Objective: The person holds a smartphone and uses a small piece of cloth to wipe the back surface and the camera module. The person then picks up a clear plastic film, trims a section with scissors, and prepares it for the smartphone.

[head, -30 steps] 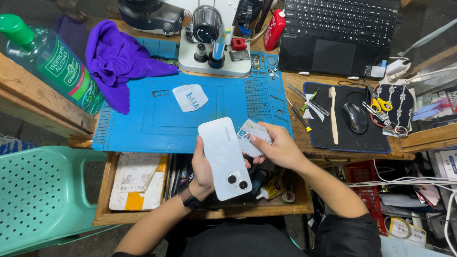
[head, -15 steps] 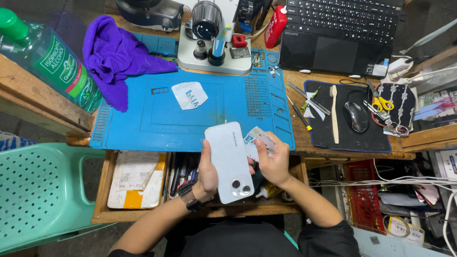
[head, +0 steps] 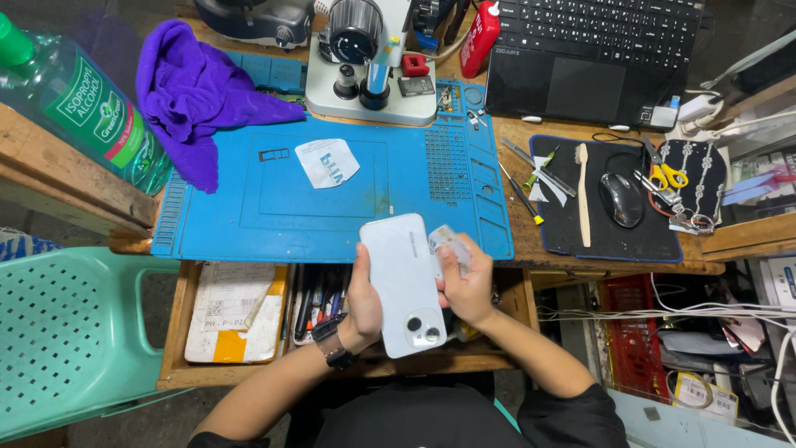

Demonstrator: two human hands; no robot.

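The white smartphone (head: 406, 282), back side up, is gripped along its edge by the closed left hand (head: 363, 303). At 3 o'clock, a small pale wipe (head: 448, 243) is pinched by the right hand (head: 466, 286). The blue repair mat (head: 332, 195) lies at 12 o'clock.

Smooth glossy white phone (head: 405, 282); matt blue rubbery mat (head: 332, 195); worn wooden bench (head: 66, 187).

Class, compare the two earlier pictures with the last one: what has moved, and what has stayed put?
The white phone, held back-up in the left hand, has come down from the blue mat toward the open drawer. The right hand followed, still pressing a small clear piece to its edge. Purple cloth, paper scrap and mouse stayed.
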